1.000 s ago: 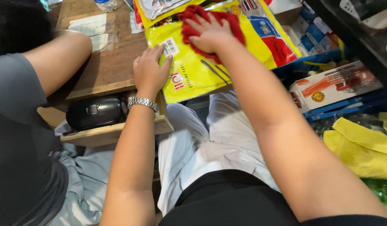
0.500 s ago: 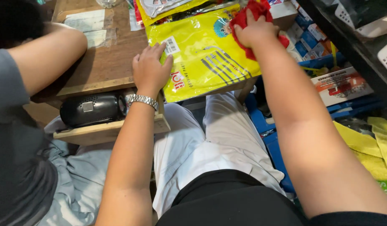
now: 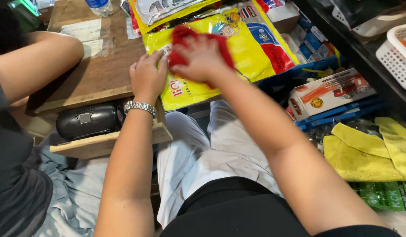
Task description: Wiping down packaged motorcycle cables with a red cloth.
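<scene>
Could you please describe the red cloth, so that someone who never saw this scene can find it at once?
Find the wooden table at the top. On its right edge lies a large yellow plastic package. The red cloth is crumpled on that package under the right hand, beside the left hand; the other cloths, lower right, are yellow.

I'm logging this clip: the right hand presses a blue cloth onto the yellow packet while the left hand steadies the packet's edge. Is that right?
Not quite: the cloth is red, not blue, as the head view shows. The right hand presses it onto the yellow packet while the left hand steadies the packet's edge.
</scene>
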